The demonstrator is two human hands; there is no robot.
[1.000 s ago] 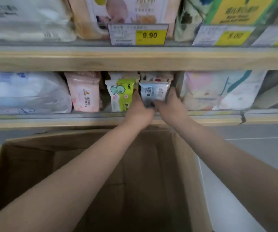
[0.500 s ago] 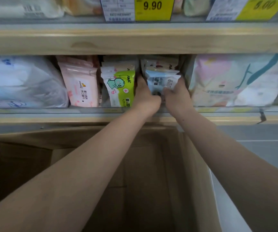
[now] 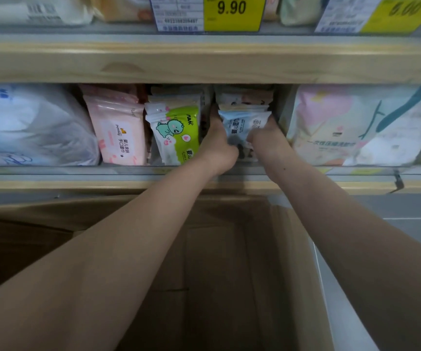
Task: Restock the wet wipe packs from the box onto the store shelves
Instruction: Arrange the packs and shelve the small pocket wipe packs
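I read this as the shelving step; the left hand point(image 3: 218, 145) and right hand point(image 3: 263, 140) grip the blue-white wet wipe pack point(image 3: 242, 125) from either side, seating it upright at the front of its stack on the lower shelf point(image 3: 77, 171), between the green dinosaur pack point(image 3: 175, 135) and a large pastel pack point(image 3: 351, 127). Next, I judge, both hands must let go; the cardboard box point(image 3: 303, 274) shows 0 packs in its visible part.

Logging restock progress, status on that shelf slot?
Left hand and right hand both grip the blue wipe pack, seating it beside the green pack. Box shows no packs. Nothing blocking.
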